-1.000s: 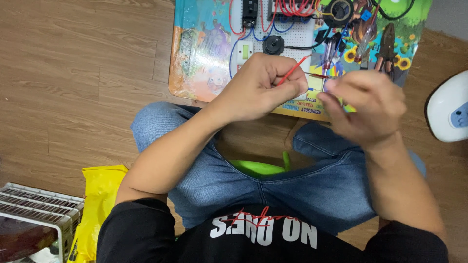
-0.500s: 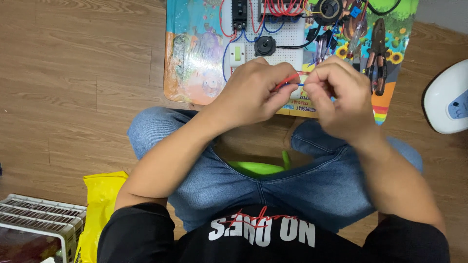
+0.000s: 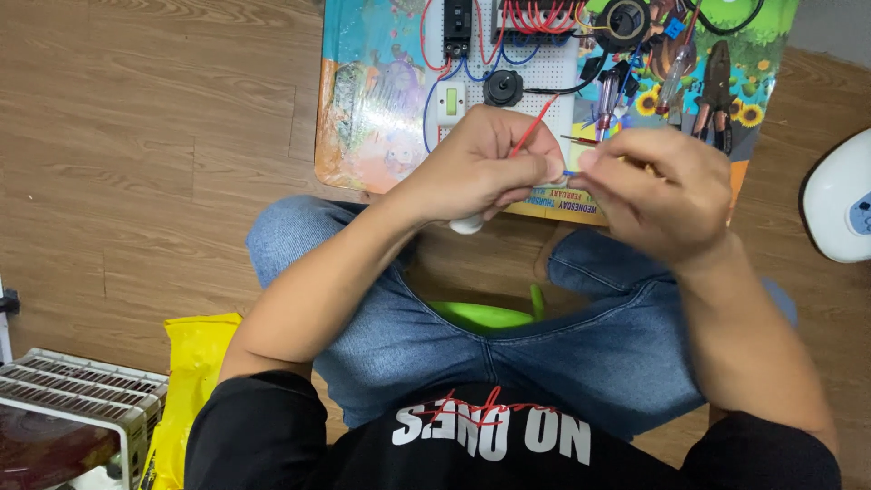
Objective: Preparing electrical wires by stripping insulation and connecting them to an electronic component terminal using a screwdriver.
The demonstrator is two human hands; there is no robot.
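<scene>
My left hand (image 3: 481,168) pinches a thin red wire (image 3: 533,127) that sticks up from between its fingers, and a white object shows under its palm. My right hand (image 3: 658,195) meets it fingertip to fingertip, gripping the end of a blue wire (image 3: 570,172) at the joint. Both hands hover over the near edge of a colourful board (image 3: 372,109). On the board sits a white perforated panel (image 3: 558,68) carrying red and blue wiring, a black knob (image 3: 502,88) and a white switch (image 3: 449,102).
Screwdrivers and pliers (image 3: 717,86) lie on the board's right part. A white device (image 3: 839,200) sits on the wooden floor at right. A yellow bag (image 3: 195,381) and a white wire-grille appliance (image 3: 73,408) stand at lower left. A green object (image 3: 481,316) lies between my crossed legs.
My hands have come together from apart, the right hand moving left toward the left one. The view has shifted, so the board sits a little lower in the picture.
</scene>
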